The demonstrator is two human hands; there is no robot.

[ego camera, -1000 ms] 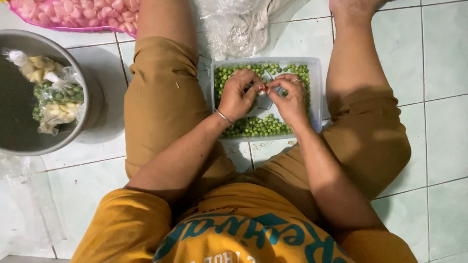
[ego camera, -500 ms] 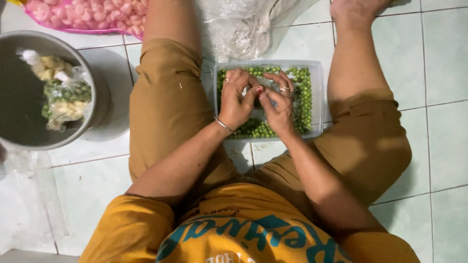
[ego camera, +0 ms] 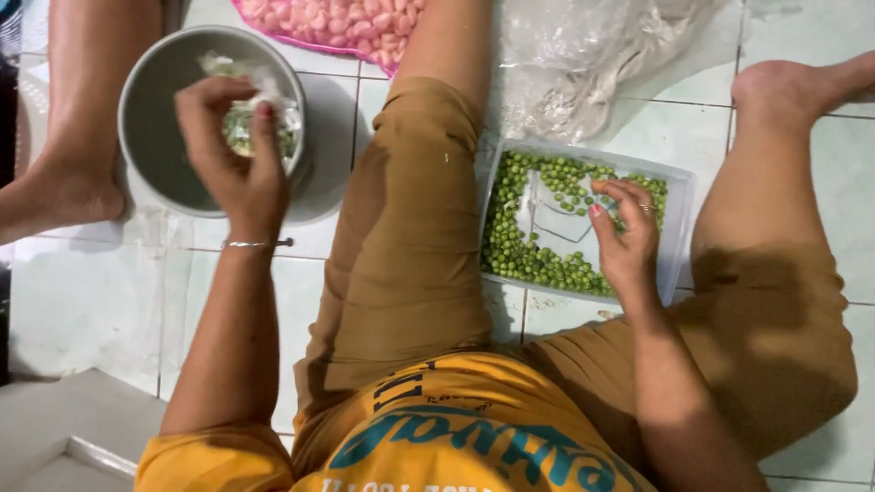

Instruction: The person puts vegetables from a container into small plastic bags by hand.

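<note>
Floor (ego camera: 91, 301): pale green tiles with grey grout lines, some sheen. Top edge, centre-left: pink mesh bag (ego camera: 333, 27) of small pink-white pieces, cut off by the frame; kind of produce cannot be told. Top right of centre: crumpled clear plastic sheet (ego camera: 592, 64) lying flat on the tiles. Upper left: another person's bare foot (ego camera: 55, 196) planted on the floor, shin rising out of view. Lower left: a pale raised step (ego camera: 64, 428). Myself: seated, knees apart, brown trousers (ego camera: 410, 246), yellow shirt (ego camera: 456, 437) with teal lettering, my right foot (ego camera: 784, 87) bare on the tiles, near the sheet
</note>
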